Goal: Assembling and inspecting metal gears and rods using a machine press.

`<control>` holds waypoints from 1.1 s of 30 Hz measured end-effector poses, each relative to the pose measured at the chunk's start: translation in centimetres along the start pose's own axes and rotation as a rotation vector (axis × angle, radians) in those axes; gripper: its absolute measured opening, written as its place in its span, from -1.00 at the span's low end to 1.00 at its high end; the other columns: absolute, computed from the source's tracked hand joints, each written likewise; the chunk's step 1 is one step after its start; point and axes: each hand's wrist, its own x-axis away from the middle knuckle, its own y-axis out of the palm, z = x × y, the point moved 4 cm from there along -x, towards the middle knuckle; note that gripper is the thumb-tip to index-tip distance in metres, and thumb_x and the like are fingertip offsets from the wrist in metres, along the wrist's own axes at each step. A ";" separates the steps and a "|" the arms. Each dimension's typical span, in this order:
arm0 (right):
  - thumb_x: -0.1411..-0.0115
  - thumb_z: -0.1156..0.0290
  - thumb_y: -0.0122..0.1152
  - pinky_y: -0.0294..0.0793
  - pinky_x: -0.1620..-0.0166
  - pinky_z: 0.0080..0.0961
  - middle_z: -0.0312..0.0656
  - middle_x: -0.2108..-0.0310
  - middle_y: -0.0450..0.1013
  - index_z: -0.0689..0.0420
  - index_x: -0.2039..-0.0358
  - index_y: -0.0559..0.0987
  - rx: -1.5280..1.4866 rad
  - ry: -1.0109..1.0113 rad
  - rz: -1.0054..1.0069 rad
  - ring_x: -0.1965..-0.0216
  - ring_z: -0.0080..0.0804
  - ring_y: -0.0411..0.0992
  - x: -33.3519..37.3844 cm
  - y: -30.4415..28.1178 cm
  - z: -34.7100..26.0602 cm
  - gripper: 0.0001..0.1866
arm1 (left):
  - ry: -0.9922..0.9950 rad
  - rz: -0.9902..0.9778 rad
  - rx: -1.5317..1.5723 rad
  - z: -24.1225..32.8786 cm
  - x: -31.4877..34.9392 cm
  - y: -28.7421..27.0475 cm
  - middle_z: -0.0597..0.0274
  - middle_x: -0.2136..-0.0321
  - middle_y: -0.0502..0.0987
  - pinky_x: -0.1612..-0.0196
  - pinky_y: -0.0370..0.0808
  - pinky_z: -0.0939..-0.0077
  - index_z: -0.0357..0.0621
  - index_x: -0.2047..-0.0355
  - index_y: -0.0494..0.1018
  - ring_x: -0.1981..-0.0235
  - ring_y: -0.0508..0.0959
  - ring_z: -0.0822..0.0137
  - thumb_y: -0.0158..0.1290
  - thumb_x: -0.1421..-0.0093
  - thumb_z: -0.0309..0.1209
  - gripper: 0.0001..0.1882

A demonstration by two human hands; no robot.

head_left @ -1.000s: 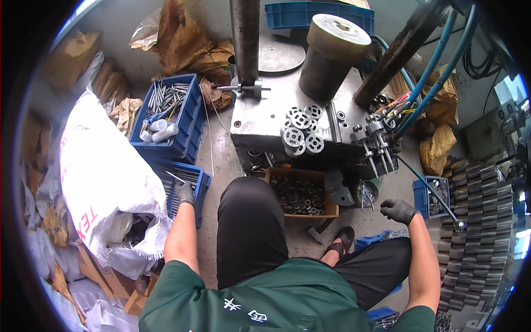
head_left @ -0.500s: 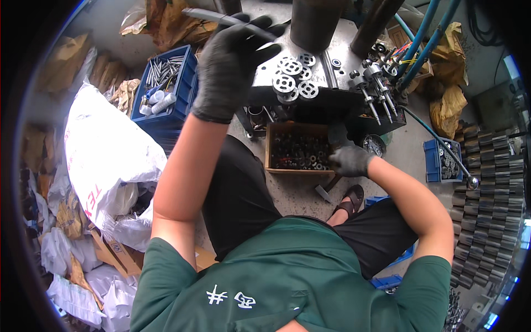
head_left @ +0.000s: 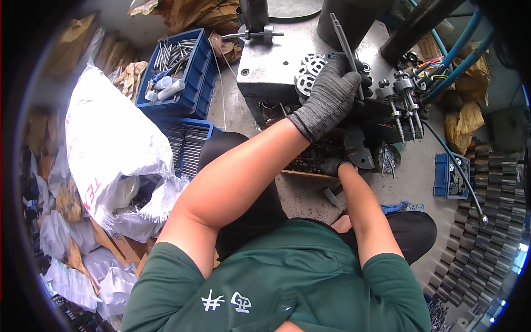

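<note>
In my gloved left hand (head_left: 331, 99) is a slim metal shaft (head_left: 344, 41), pinched between the fingers and pointing up and away over the metal worktable (head_left: 265, 63). Slotted silver discs (head_left: 311, 72) lie in a pile just beside that hand, partly covered by it. Lower down, my gloved right hand (head_left: 334, 166) reaches into a wooden box (head_left: 307, 174) of small dark metal parts under the table edge. The fingers of this hand are mostly hidden among the parts. Shafts fitted with collars (head_left: 406, 102) stick out over the table's right edge.
A shaft with rings (head_left: 268, 34) lies at the table's back left. Blue hoses (head_left: 467, 58) and dark columns (head_left: 417, 30) stand at the back right. A blue crate of shafts (head_left: 185, 83) sits left, a hammer (head_left: 331, 196) on the floor, stacked metal cylinders (head_left: 481, 238) at right.
My left hand has swung right and down from the table's left side to the discs, carrying the shaft. My right hand has moved slightly left, deeper into the box.
</note>
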 end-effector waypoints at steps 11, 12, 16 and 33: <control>-0.25 -0.09 0.07 0.07 -0.45 -0.20 0.00 -0.44 0.12 -0.08 -0.41 0.28 0.055 0.027 0.359 -0.46 -0.06 0.05 -5.8 3.6 2.7 -0.25 | -0.041 -0.020 -0.108 -0.9 -0.3 -1.2 0.06 0.25 0.62 0.33 0.67 0.41 -0.17 -0.03 0.34 0.33 0.65 0.27 -0.04 -0.33 -0.46 -0.73; -0.25 -0.08 0.07 0.09 -0.44 -0.20 0.01 -0.44 0.13 -0.07 -0.40 0.29 0.027 0.039 0.369 -0.45 -0.05 0.07 -6.0 3.9 3.1 -0.25 | -0.021 -0.014 -0.115 -0.8 -0.3 -1.3 0.06 0.25 0.62 0.33 0.67 0.40 -0.18 -0.03 0.34 0.33 0.65 0.27 -0.04 -0.33 -0.46 -0.72; -0.26 -0.06 0.07 0.14 -0.42 -0.20 0.03 -0.41 0.17 -0.04 -0.38 0.32 -0.087 0.094 0.401 -0.43 -0.04 0.12 -6.6 4.6 5.6 -0.28 | -0.058 0.000 -0.056 -0.3 -0.1 -1.2 0.05 0.26 0.61 0.34 0.67 0.41 -0.21 -0.02 0.34 0.34 0.65 0.27 -0.02 -0.32 -0.46 -0.72; -0.34 -0.26 -0.19 0.21 -0.38 -0.15 0.00 -0.38 0.25 -0.05 -0.36 0.36 -0.074 0.114 0.272 -0.39 -0.03 0.22 -5.6 -0.5 -0.8 -0.25 | -0.199 0.057 0.130 0.3 0.0 -1.1 0.09 0.33 0.57 0.50 0.60 0.38 -0.11 0.05 0.34 0.43 0.63 0.27 -0.04 -0.24 -0.48 -0.74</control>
